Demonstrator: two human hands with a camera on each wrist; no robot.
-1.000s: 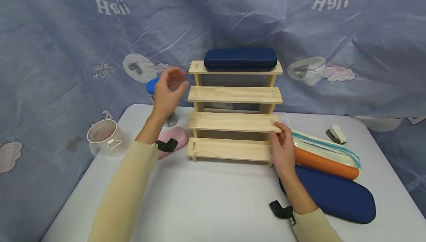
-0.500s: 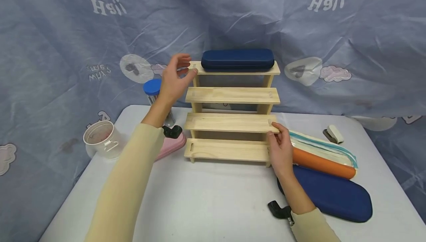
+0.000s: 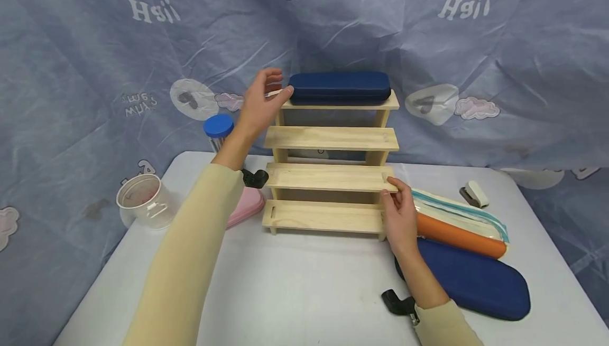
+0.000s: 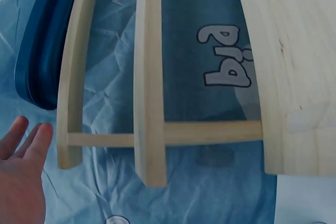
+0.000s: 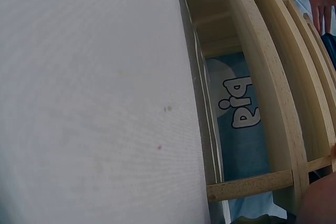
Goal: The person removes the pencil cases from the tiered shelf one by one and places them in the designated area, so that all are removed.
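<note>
On the white table a stepped wooden rack stands upright. Lying lengthwise on its top tier is a navy blue zip case. My left hand is raised at that tier's left end, fingers spread and lightly bent beside the case; in the left wrist view a small gap separates the fingertips from the case. With thumb and fingers, my right hand grips the right end of the second tier from the bottom. Its fingertips are mostly out of sight in the right wrist view.
Right of the rack lie a clear-and-orange pouch, another navy case and a stapler-like white item. On the left are a pink case, a blue-lidded jar and a white mug-like pot. A printed cloth hangs behind.
My left hand has moved up and right, from above the blue-lidded jar to beside the navy case on the top tier. The right hand has kept its grip on the rack.
</note>
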